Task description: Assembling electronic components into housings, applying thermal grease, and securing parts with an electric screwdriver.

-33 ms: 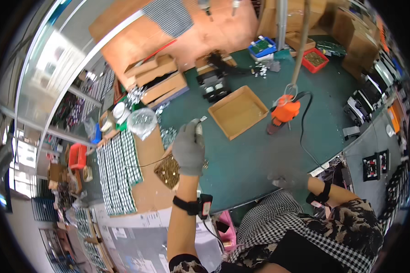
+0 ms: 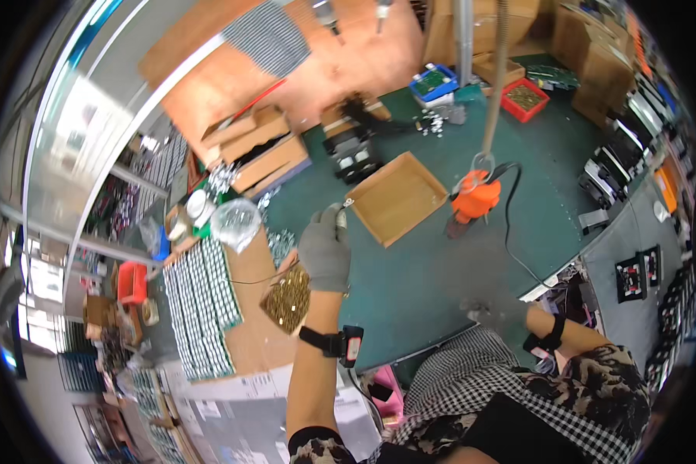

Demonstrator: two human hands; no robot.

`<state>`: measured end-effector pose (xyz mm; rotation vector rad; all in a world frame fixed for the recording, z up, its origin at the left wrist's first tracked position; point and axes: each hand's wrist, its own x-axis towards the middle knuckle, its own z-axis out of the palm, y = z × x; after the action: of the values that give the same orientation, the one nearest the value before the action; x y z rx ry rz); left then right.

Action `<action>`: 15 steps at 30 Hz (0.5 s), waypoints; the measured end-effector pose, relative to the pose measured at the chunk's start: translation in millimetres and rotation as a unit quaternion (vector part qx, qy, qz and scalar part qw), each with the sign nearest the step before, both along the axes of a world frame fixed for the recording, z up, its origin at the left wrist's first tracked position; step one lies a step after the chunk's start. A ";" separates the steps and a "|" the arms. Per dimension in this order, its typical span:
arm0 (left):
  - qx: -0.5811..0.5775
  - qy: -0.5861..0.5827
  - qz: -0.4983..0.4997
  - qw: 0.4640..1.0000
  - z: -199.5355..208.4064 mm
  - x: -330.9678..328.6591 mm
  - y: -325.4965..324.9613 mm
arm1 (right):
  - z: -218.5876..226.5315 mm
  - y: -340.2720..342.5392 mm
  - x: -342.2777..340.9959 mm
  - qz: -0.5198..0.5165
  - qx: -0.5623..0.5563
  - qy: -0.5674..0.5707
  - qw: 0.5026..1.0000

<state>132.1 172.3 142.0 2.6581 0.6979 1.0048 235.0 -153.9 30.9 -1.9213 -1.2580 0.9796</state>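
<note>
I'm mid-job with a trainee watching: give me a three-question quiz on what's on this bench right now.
1. True or false: the left hand wears a grey glove and holds a small metal part at its fingertips.
2. What hangs from the cord right of the shallow brown cardboard tray?
A. a blue bin
B. an orange power tool
C. a red crate
3. Fill in: the right hand rests at the edge of the dark green ____.

Key: 1 true; 2 B; 3 bench mat.
</note>
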 end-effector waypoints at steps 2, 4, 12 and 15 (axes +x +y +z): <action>0.001 0.059 -0.030 0.998 -41.1 62.7 4.0 | -7.4 -38.1 5.9 -0.097 -0.082 0.044 0.991; 0.015 0.124 -0.055 0.991 -98.8 118.8 2.5 | -15.2 -81.8 0.6 -0.205 -0.102 0.079 0.970; -0.174 0.207 -0.170 0.948 -343.3 100.8 65.8 | -117.1 -207.4 -30.7 -0.507 -0.027 0.274 0.817; -0.077 0.164 -0.241 0.954 -262.4 93.7 -15.2 | -135.7 -264.3 -62.9 -0.634 -0.119 0.296 0.704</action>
<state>225.8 157.1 -120.4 2.6776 0.1452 0.3701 172.1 -418.2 -104.8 -1.7913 0.6362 0.8027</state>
